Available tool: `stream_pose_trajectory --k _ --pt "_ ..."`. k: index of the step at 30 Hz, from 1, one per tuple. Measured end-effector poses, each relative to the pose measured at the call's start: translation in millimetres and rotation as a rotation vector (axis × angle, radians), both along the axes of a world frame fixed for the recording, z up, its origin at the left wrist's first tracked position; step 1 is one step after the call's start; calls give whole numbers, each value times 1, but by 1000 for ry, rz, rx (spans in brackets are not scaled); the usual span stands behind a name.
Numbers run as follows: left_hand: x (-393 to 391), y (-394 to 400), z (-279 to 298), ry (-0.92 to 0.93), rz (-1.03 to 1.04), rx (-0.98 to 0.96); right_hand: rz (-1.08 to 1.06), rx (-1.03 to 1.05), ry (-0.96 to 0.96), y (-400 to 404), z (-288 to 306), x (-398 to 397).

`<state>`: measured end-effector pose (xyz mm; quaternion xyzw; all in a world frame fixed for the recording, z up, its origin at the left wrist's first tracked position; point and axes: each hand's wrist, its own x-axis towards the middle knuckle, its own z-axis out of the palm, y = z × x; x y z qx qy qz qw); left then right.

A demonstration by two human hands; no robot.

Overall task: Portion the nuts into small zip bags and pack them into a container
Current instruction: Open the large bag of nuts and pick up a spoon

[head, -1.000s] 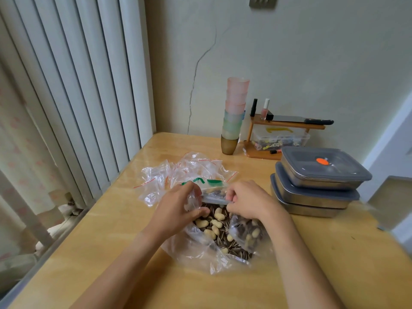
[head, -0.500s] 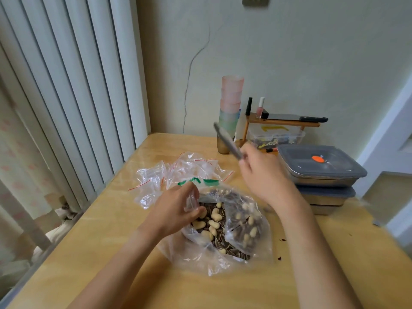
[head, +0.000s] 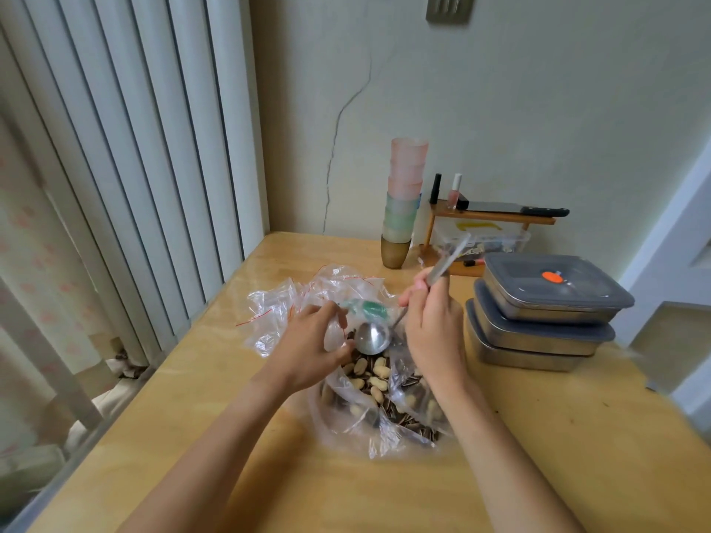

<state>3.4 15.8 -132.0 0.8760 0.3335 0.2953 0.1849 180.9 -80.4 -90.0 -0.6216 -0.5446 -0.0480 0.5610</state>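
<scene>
Crinkled, clear small zip bags with thin red seal lines are lying in a loose heap on the smooth wooden worktop, towards its left. The left hand is pinching the glossy rim of the large clear plastic bag just beside that heap, fingers curled round the film next to a green printed patch. That bag is sitting at the middle of the worktop and holding the nuts: pale, rounded peanut shells mixed with dark, striped, pointed seeds. A polished metal spoon with a round bowl is hanging bowl-down over the bag's mouth, its back facing the camera. The right hand is gripping the spoon's flat, slim handle, fingers wrapped round it; the handle end is sticking up, blurred. Behind, frosted plastic cups are standing stacked, pink over green over brown. Further right, three rectangular steel containers with grey lids are sitting stacked, the top lid carrying an orange dot; what they hold is hidden.
</scene>
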Motion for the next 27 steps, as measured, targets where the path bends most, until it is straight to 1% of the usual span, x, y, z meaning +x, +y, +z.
stream_pose_trajectory --k 5,9,13,16,18,20,24,27 --pt "3 -9 1 35 -37 51 -187 62 -304 -11 7 21" --pt "8 -12 4 71 -11 59 -243 97 -425 -20 23 27" --pt "9 -17 5 130 33 17 -228 -69 -437 -25 39 24" --pt "4 -17 2 86 36 -17 -125 -67 -433 -23 42 15" --pt "2 -16 2 46 48 -42 -52 -71 -479 -20 40 5" --pt "3 -17 4 63 54 -54 -12 -92 -531 -17 38 -2" --pt "5 -15 7 128 45 -31 -2 -151 -575 -14 42 -5" --pt "2 -13 9 155 39 -1 -10 -225 -550 -13 41 -3"
